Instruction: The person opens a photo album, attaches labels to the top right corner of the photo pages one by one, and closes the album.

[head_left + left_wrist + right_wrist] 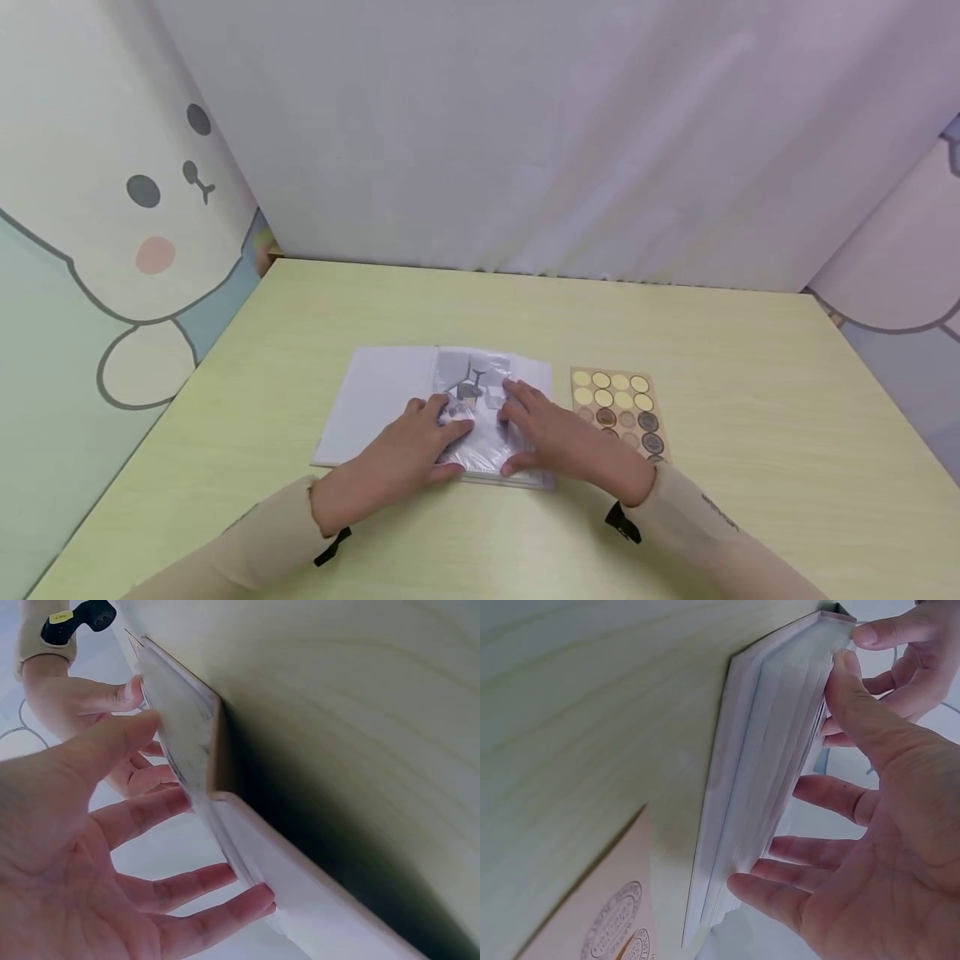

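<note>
Both the left hand (401, 450) and right hand (555, 433) rest outspread, ungripping fingers (214, 921) on a clear plastic sleeve (482, 450) in the white, hard-covered album (386, 400) open on the pale wood-grained tabletop (757, 408), its grey-and-white print (453, 369) seemingly inserted, smoothing apparently unfinished.

A thick white book (776, 765) runs from the top right down to the bottom middle, its many pages showing. The right hand (892, 817) is big at the right, its fingers spread and touching the book. The left hand (919, 667) is at the top right, its thumb at the book's corner. A brown card (604, 889) with round marks lies on the pale table (592, 750) at the bottom left, near the book.
</note>
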{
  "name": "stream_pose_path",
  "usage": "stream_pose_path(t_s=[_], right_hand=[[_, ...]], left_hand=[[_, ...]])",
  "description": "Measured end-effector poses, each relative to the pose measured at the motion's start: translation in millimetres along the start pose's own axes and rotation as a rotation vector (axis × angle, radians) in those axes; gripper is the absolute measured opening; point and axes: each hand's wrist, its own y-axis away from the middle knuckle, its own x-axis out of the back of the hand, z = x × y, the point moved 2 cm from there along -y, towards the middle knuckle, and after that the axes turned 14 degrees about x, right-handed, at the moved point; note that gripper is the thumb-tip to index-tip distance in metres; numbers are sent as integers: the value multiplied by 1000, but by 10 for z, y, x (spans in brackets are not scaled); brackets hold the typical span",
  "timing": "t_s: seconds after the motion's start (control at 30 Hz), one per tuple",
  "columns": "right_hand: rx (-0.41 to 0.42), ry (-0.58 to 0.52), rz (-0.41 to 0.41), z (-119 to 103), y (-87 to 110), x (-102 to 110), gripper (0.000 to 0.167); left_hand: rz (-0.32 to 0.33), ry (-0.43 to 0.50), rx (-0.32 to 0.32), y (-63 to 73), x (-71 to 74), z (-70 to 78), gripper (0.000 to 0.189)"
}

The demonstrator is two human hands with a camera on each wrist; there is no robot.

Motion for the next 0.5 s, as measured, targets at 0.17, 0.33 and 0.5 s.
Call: stream_pose_path(t_s=[0.17,0.33,0.5], right_hand=[[-7,14,-9,-9,-12,7,60],[5,49,-3,-8,-18,19,66],[20,53,11,-3,-18,13,72]], left_hand=[[0,5,9,0,-9,13,48],[16,-1,1,-6,-16,26,49],[-2,-2,8,-13,-23,36,53]])
